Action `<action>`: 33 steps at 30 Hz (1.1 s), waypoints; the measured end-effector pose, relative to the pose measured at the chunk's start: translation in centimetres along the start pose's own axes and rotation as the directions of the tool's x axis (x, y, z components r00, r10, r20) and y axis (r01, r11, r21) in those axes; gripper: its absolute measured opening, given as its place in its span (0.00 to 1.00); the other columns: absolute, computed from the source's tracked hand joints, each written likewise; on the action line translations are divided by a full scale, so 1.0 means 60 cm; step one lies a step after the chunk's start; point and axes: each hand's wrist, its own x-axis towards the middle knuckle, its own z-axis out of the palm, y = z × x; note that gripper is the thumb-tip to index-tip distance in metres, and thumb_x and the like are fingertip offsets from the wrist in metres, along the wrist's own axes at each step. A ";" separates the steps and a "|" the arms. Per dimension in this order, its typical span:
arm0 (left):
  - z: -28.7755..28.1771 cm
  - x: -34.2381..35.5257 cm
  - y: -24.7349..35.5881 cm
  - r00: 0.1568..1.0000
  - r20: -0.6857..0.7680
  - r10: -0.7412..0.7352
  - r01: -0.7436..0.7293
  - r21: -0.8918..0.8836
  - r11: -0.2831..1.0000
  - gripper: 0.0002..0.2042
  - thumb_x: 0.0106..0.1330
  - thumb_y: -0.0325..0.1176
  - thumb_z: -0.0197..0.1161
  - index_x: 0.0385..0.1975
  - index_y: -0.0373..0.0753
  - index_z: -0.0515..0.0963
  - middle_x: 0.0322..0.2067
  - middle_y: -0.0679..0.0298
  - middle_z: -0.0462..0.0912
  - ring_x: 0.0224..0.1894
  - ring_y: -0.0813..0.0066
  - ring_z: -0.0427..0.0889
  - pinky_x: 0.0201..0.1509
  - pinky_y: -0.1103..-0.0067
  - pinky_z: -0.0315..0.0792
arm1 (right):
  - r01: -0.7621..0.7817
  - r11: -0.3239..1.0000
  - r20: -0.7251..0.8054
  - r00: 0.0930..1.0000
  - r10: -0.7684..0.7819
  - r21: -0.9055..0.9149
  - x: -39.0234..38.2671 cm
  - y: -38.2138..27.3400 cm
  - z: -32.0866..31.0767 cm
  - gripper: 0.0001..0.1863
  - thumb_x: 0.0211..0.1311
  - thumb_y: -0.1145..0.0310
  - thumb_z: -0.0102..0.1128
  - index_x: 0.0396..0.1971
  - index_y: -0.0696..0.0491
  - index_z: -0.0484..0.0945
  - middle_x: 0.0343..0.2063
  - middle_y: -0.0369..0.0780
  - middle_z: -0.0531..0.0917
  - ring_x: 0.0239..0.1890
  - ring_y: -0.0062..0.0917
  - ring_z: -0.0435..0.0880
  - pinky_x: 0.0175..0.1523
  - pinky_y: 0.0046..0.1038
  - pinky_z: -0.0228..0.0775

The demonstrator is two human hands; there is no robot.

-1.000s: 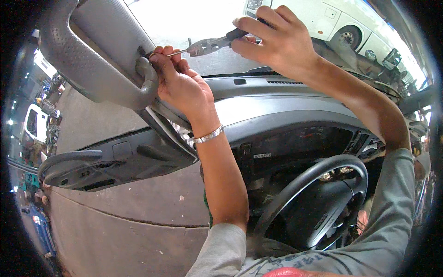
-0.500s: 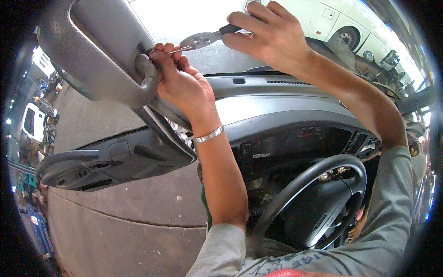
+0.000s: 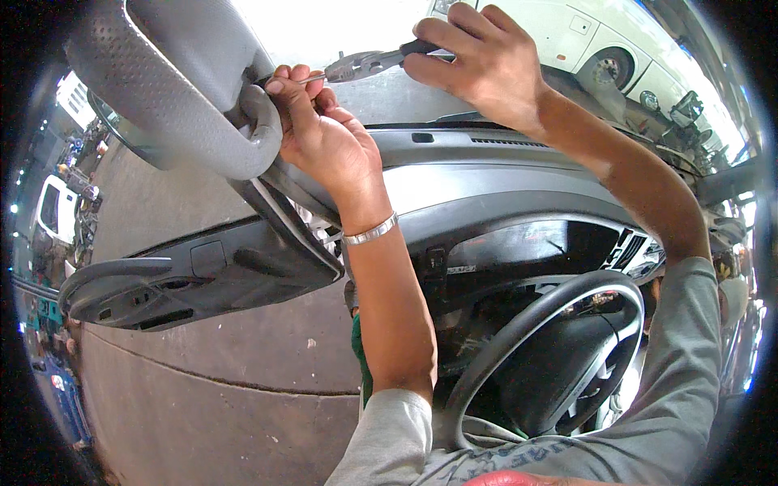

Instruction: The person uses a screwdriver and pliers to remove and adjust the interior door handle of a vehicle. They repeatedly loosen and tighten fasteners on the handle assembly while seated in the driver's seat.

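My right hand [image 3: 486, 69] is closed around the dark handles of a pair of pliers [image 3: 354, 67], high in front of the windscreen. A thin metal rod [image 3: 311, 79] runs from the jaws of the pliers toward my left hand [image 3: 328, 146]. That hand is closed, its thumb and fingers pinching the rod beside the pillar. Right next to my left fingers is the end of a grey grab handle [image 3: 261, 134] on the pillar trim [image 3: 190, 49]. Where the far tip of the rod goes is hidden behind my fingers.
Below my arms are the steering wheel [image 3: 478, 381], the instrument cluster [image 3: 519, 243] and the dashboard [image 3: 486, 182]. An open vehicle door [image 3: 211, 279] stands out at the left over the concrete floor [image 3: 243, 356]. A white bus [image 3: 559, 36] is parked beyond the windscreen.
The pliers and my right hand have shifted slightly to the right, and the view has tilted a little. My left hand keeps its pinch by the grab handle.
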 end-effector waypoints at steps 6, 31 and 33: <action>-0.004 0.004 -0.003 1.000 -0.003 -0.030 0.030 -0.015 0.999 0.06 0.72 0.30 0.62 0.45 0.37 0.78 0.39 0.70 0.81 0.35 0.84 0.73 0.40 0.87 0.67 | -0.043 0.998 0.020 0.999 0.044 -0.046 -0.016 -0.011 0.022 0.12 0.46 0.66 0.70 0.30 0.34 0.78 0.38 0.28 0.77 0.35 0.20 0.79 0.30 0.23 0.75; 0.006 0.007 0.001 0.996 -0.055 -0.067 0.066 -0.020 0.998 0.07 0.77 0.35 0.59 0.41 0.40 0.79 0.34 0.72 0.83 0.29 0.88 0.72 0.29 0.87 0.58 | 0.025 0.986 0.235 0.970 -0.064 0.163 0.029 0.021 -0.013 0.12 0.60 0.60 0.61 0.43 0.41 0.79 0.31 0.41 0.81 0.28 0.34 0.86 0.27 0.39 0.79; 0.013 0.001 0.001 0.995 -0.066 -0.081 0.078 -0.042 0.996 0.08 0.77 0.37 0.59 0.41 0.40 0.79 0.34 0.72 0.83 0.29 0.89 0.72 0.28 0.87 0.57 | 0.024 0.986 0.197 0.979 -0.057 0.166 0.020 0.022 -0.019 0.10 0.64 0.56 0.60 0.39 0.45 0.80 0.29 0.40 0.80 0.25 0.30 0.84 0.26 0.36 0.77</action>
